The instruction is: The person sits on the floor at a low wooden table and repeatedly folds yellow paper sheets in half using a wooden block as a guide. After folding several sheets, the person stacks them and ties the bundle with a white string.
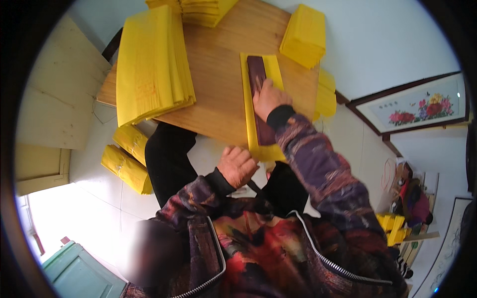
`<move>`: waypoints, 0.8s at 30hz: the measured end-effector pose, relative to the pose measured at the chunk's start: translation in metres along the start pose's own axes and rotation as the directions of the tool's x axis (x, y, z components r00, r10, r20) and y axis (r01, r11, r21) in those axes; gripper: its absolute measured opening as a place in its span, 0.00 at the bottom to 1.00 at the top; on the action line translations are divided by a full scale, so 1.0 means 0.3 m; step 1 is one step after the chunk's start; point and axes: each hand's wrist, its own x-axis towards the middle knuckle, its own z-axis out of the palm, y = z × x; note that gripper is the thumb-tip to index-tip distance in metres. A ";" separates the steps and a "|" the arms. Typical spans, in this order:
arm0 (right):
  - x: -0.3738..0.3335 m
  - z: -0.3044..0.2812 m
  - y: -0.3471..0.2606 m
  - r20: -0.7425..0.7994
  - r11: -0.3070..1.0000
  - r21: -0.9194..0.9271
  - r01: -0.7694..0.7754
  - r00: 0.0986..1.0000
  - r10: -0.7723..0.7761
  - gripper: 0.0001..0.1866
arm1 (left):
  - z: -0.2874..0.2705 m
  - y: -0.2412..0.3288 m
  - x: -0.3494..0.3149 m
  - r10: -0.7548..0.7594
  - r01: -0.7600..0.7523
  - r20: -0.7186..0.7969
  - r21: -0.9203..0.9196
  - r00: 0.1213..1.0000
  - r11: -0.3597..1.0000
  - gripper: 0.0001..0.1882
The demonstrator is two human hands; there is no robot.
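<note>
A long dark reddish-brown bar (256,74), perhaps wood, lies lengthwise on a strip of yellow paper (272,64) near the right side of the table. My right hand (271,101) is closed over the bar's middle and presses it on the paper. The paper's near end hangs past the table's front edge. Close beside that end is my left hand (237,166), its fingers curled in; what they hold, if anything, is hidden.
On the wooden table (213,64), a tall stack of yellow paper (151,64) stands at left, and another yellow stack (304,35) at the far right corner. Tied yellow bundles (126,169) lie on the floor at left. A framed flower picture (417,107) leans at right.
</note>
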 end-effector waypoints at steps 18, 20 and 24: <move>0.005 0.012 -0.003 0.016 0.999 -0.051 -0.009 1.000 0.010 0.17 | -0.031 0.043 -0.019 -0.067 0.023 0.230 0.191 0.971 0.981 0.35; 0.006 0.008 -0.004 0.014 0.998 -0.066 -0.014 1.000 0.015 0.17 | -0.034 0.069 -0.004 -0.058 0.070 0.222 -0.044 0.973 0.997 0.30; 0.005 0.003 -0.006 0.014 1.000 -0.024 -0.017 1.000 0.017 0.17 | 0.028 0.108 0.046 -0.318 0.507 0.395 -0.683 0.862 0.526 0.19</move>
